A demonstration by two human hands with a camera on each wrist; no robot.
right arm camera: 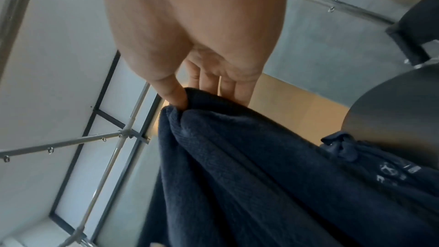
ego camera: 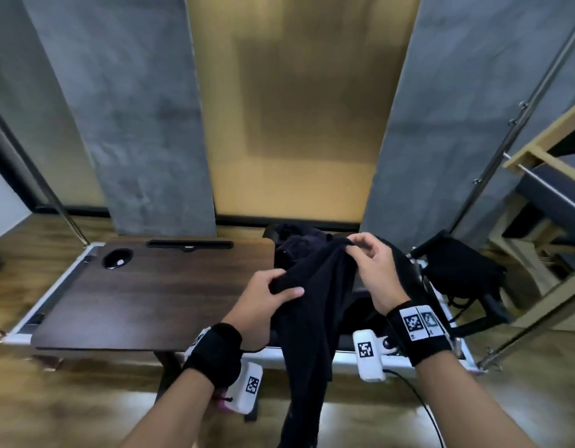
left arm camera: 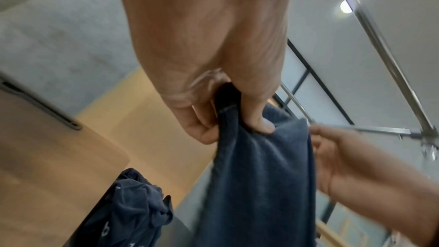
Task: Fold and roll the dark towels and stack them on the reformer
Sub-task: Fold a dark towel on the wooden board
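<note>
A dark navy towel (ego camera: pixel 312 305) hangs between my two hands above the reformer (ego camera: pixel 347 358), its loose end dropping towards the floor. My left hand (ego camera: pixel 273 294) grips a bunched edge of it; in the left wrist view that hand (left arm camera: pixel 235 117) has thumb and fingers curled round the towel (left arm camera: pixel 261 176). My right hand (ego camera: pixel 360 253) pinches another part of the upper edge, thumb against forefinger; in the right wrist view its thumb presses into the towel (right arm camera: pixel 237 157). More dark towels (ego camera: pixel 295 244) lie crumpled in a pile behind the held one.
A dark wooden lap table (ego camera: pixel 156 286) with a cup recess and a slot covers the left part of the reformer. A black bag (ego camera: pixel 463 270) sits at the right end. Slanted metal frame poles (ego camera: pixel 518 130) rise on both sides. Another wooden reformer (ego camera: pixel 544 176) stands far right.
</note>
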